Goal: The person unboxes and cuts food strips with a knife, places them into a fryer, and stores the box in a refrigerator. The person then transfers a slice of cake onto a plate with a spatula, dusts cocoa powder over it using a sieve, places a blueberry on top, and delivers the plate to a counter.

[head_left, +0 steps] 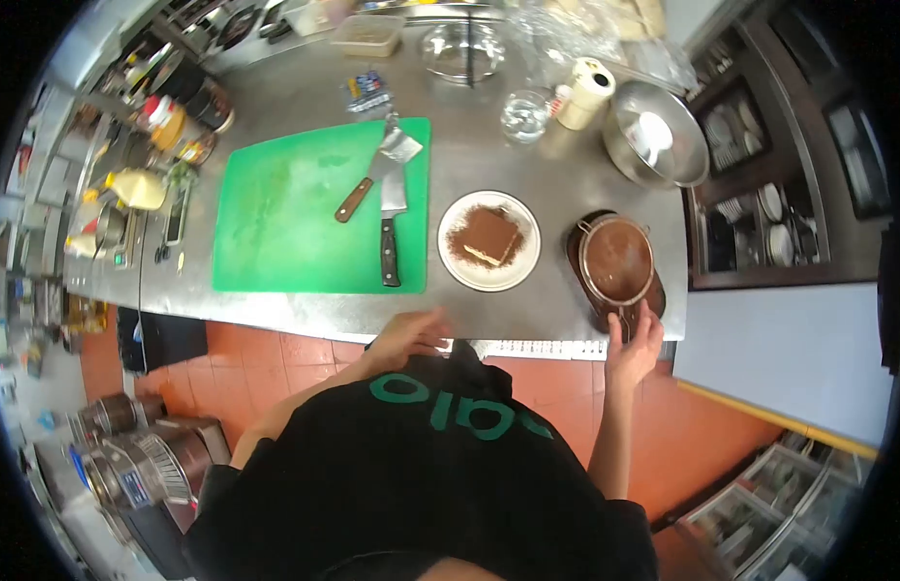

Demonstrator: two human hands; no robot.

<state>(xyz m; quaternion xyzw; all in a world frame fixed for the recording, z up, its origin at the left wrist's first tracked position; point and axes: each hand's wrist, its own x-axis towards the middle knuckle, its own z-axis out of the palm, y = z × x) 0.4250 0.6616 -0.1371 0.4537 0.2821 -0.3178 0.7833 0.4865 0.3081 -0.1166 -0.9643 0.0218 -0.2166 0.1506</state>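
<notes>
My right hand (636,351) is at the front right of the counter, thumb and fingers on either side of the handle of a fine-mesh sieve (618,259). Brown powder coats the sieve, which rests on a dark brown oblong tray or container (578,254). My left hand (414,333) hovers empty by the counter's front edge, fingers stretched out and slightly blurred. Between the hands, farther in, a white plate (452,270) carries a square slice of layered cake (491,235) dusted with cocoa-like powder, some of it scattered around the slice.
A green cutting board (285,208) holds a cleaver-like knife (390,242) and a wide-bladed spatula (355,198). Toward the back stand a metal bowl (624,145), a paper roll (587,94), a glass of water (524,116) and a glass bowl (450,58). Bottles (179,136) line the left.
</notes>
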